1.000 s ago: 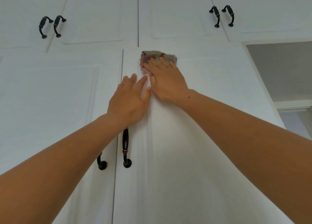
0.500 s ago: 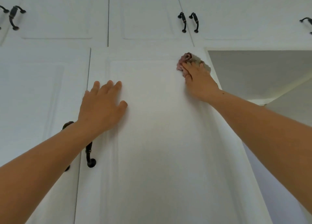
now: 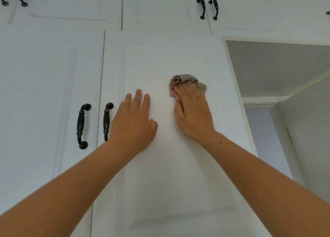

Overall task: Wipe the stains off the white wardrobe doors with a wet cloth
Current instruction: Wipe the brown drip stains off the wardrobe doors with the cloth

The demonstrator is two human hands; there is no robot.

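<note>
Wiping is going on in the head view: the right hand (image 3: 193,115), fingers flat, is pressing the crumpled cloth (image 3: 187,80) against the upper panel of the white wardrobe door (image 3: 169,174). The left hand (image 3: 134,126), fingers straight, is bracing on the same panel near its black handle (image 3: 107,122). No stain is showing, so the next stroke probably calls for steady pressure across unwiped panel. The open recess (image 3: 276,67) to the right is showing nothing inside.

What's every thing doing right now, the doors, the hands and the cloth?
Tall white wardrobe door in the middle: shut, both hands on it.
Tall white wardrobe door on the left: shut.
Small white upper cupboard doors: shut.
Crumpled grey-and-pink cloth: bunched up, pressed against the middle door.
Left hand: flat on the door, fingers straight, holding nothing.
Right hand: spread over the cloth, pressing it.
</note>
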